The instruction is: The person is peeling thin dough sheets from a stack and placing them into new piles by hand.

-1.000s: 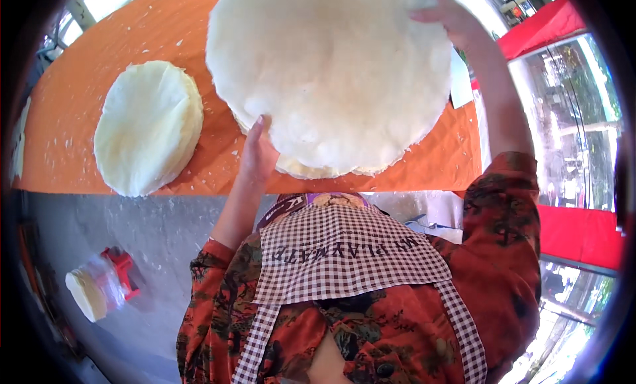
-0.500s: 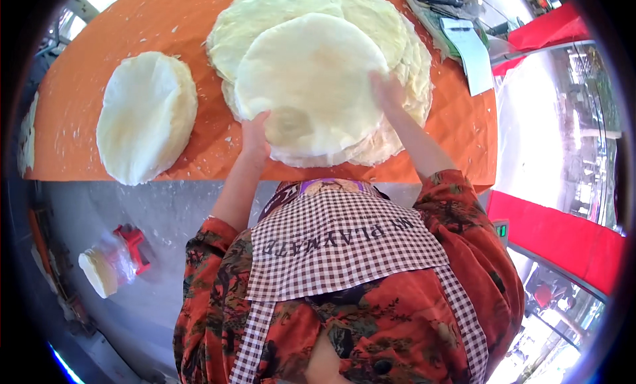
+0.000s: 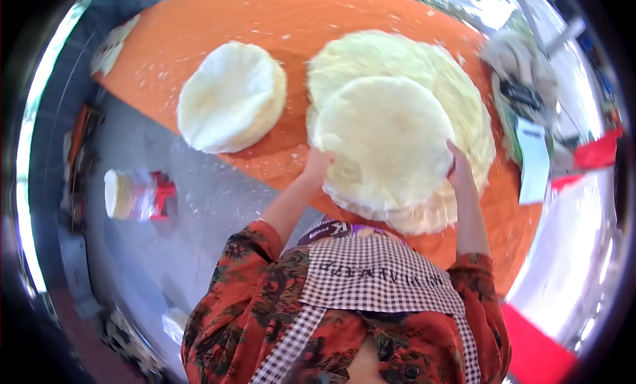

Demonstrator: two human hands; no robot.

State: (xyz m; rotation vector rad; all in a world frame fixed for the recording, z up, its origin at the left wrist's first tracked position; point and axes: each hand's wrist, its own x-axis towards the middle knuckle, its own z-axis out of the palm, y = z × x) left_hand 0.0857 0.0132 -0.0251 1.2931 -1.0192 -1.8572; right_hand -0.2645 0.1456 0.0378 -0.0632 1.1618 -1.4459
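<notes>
A round pale sheet of thin dough (image 3: 387,139) lies on top of a wider stack of stretched dough sheets (image 3: 464,99) on the orange table (image 3: 278,26). My left hand (image 3: 317,164) grips the sheet's left edge. My right hand (image 3: 460,172) holds its right edge. Both forearms reach up from my red patterned sleeves over a checked apron.
A smaller thick stack of dough rounds (image 3: 232,96) sits to the left on the table. A clear jar with a red base (image 3: 136,195) stands on the grey floor at left. Papers and bundled items (image 3: 527,99) lie at the table's right end.
The dough sheet, held high and spread wide a second ago, has come down onto the large stack. Both hands followed it down and stay at its edges.
</notes>
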